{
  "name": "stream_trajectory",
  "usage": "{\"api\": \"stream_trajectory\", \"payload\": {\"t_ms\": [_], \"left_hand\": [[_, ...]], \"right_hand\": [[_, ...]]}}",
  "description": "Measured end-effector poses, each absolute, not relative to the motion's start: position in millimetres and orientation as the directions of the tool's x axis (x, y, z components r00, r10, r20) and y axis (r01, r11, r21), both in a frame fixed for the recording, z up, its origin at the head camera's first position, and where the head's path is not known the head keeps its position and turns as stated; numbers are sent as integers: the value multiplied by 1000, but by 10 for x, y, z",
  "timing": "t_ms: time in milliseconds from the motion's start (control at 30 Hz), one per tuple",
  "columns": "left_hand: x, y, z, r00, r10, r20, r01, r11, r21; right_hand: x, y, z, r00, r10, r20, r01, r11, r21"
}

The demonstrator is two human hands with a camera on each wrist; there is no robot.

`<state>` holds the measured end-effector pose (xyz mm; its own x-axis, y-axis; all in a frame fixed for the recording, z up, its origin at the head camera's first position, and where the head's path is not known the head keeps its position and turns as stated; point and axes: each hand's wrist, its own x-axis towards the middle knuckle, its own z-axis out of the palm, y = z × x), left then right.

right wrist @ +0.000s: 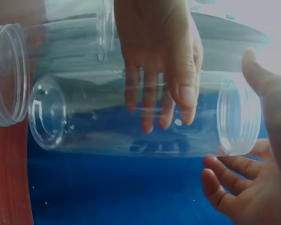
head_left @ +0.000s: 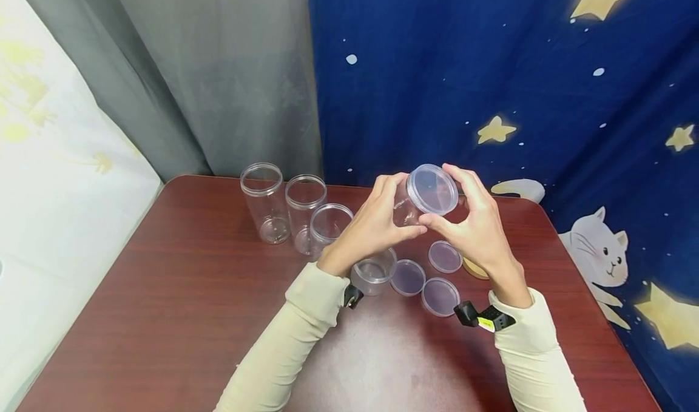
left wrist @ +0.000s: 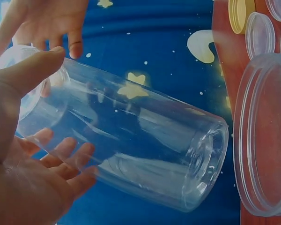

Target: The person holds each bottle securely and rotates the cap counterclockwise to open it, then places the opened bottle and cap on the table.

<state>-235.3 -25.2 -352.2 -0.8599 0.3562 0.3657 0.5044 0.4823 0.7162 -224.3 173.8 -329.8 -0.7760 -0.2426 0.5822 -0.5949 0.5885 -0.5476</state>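
Note:
Above the table, a tall clear plastic jar (left wrist: 145,136) is held tilted on its side, its base pointing away. A clear lid (head_left: 433,189) sits on its mouth. My left hand (head_left: 374,221) grips the jar's body, thumb on one side and fingers beneath it. The right hand (head_left: 475,224) spans the lid, thumb at its lower edge and fingertips at the far edge. Near my left forearm stand open clear jars: a tall jar (head_left: 262,206), another jar (head_left: 306,212), a shorter jar (head_left: 331,222) and a low jar (head_left: 374,272), partly hidden.
Beneath the hands lie loose clear lids, among them one lid (head_left: 408,277), a second lid (head_left: 440,297) and a third lid (head_left: 445,256). A yellow lid (head_left: 476,269) shows partly behind the right wrist. Curtains (head_left: 409,84) hang behind the brown table (head_left: 180,290).

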Motion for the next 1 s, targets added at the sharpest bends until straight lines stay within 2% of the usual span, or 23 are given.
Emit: {"api": "stream_trajectory", "payload": {"t_ms": [233, 567, 833, 1000], "left_hand": [[-2345, -224, -3575, -835, 382, 396, 546, 479, 687], [-2334, -73, -3638, -797, 302, 523, 599, 504, 622], [-2351, -84, -3685, -792, 299, 533, 603, 521, 604], [-2357, -83, -3698, -786, 314, 533, 612, 526, 591]], "right_hand": [[-2214, 1692, -3331, -783, -243, 572, -582, 608, -539], [-2183, 1688, -3337, -758, -205, 620, -605, 577, -549], [-2167, 1720, -3351, -760, -240, 604, -607, 593, -529], [-2179, 1759, -3369, -739, -256, 623, -631, 587, -507]]}}
